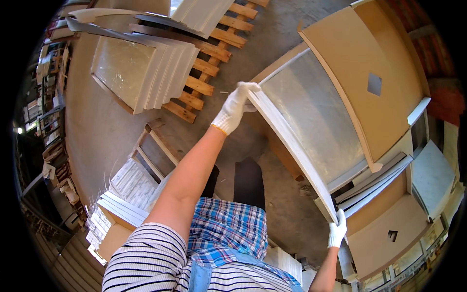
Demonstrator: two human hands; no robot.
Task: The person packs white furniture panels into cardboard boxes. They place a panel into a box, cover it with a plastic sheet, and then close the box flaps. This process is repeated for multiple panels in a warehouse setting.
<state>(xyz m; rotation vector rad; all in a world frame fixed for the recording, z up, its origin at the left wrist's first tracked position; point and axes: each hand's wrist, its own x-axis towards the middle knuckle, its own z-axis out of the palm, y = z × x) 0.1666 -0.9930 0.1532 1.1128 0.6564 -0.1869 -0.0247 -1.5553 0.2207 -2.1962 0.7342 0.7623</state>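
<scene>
Both of my hands wear white knitted gloves. My left hand [236, 107] is closed round the far left corner of a flat rectangular panel with a white frame [294, 138]. Near its other end, my right hand [337, 229] grips the same white edge, fingers partly hidden. The panel's face looks grey and shiny, like glass or clear film. It lies tilted at an open cardboard box [372, 63], whose large flap has a diamond-shaped hole. Whether the panel rests on the box is hidden.
Ahead to the left, film-wrapped white framed panels [160, 73] stand stacked by a wooden pallet [199, 87]. White strips [131, 180] and a wooden frame [158, 146] are left of my legs. Another open carton [384, 224] sits near my right hand.
</scene>
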